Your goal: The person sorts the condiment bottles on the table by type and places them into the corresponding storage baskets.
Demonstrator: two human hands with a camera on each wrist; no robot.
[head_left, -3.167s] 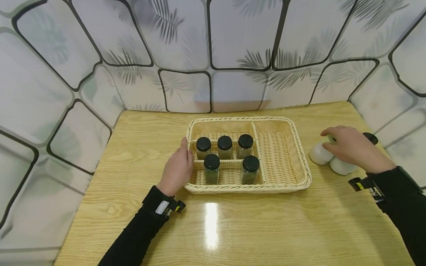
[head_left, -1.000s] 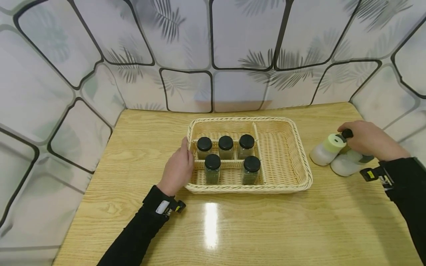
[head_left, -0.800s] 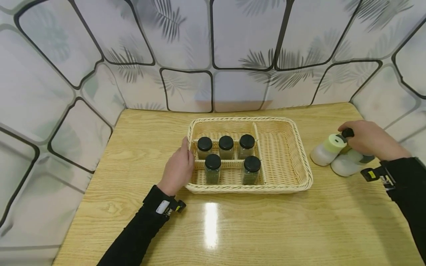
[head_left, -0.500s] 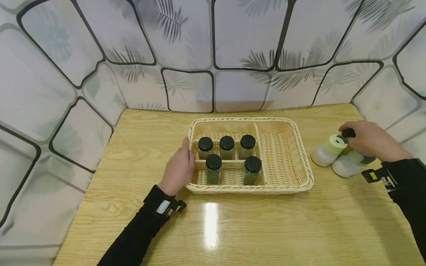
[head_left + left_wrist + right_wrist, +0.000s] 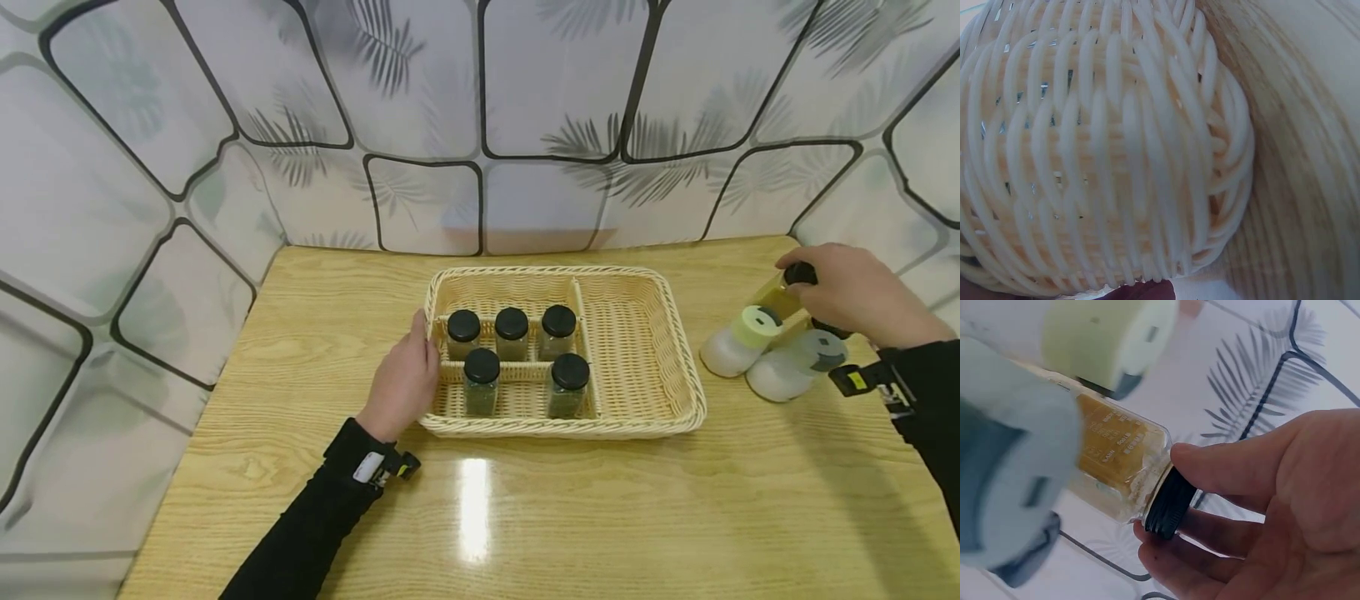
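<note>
My right hand (image 5: 855,287) pinches the black screw cap of a clear spice jar (image 5: 1119,440) between thumb and fingers. Yellow-brown powder fills the jar, and white print runs along its side. In the head view, this jar is tilted behind two white bottles, one with a light green cap (image 5: 756,325) and one with a grey-green cap (image 5: 817,350). My left hand (image 5: 401,379) grips the left end of a divided wicker basket (image 5: 558,427). Up close, the left wrist view shows the woven wall (image 5: 1104,144).
Several black-capped jars (image 5: 512,333) stand in the basket's left compartments; its wide right compartment (image 5: 630,350) shows bare weave. Another black cap (image 5: 831,328) shows behind the bottles. Patterned cloth (image 5: 555,200) borders the back and sides of the wooden table (image 5: 585,517).
My right hand first moved off the bottles to a black cap behind them. Since half a second ago it has shifted up and right, lifting the yellow jar into view. My left hand stays put.
</note>
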